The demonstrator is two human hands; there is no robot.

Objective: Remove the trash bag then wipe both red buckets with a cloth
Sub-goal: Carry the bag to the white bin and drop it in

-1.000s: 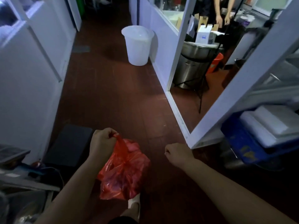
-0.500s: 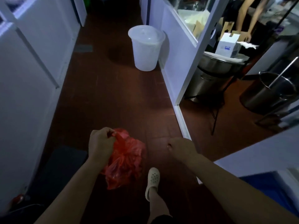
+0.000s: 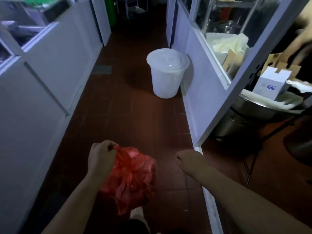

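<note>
Left hand has its fingers curled tight around the twisted neck of the red trash bag, knuckles up, and the bag hangs straight down from that fist, so the bulk of it sits below and a bit to the right of the grip, well off the floor. It's lumpy and full, with a pale shoe poking out just under its bottom edge. Right hand is a loose fist holding nothing, off to the right of the bag and not touching it, at about the same height as the left.

Up ahead in the narrow corridor there's a white lidded bucket standing on the dark red tile floor, right beside the white partition wall on the right. Through the doorway on the right you can see a steel drum with a small white box on top.

Compared to half a second ago: same grip on the bag, right hand still empty, but the bucket looks closer and the doorway has slid further right. The shoe that was out in front between the arms is now tucked under the bag.
</note>
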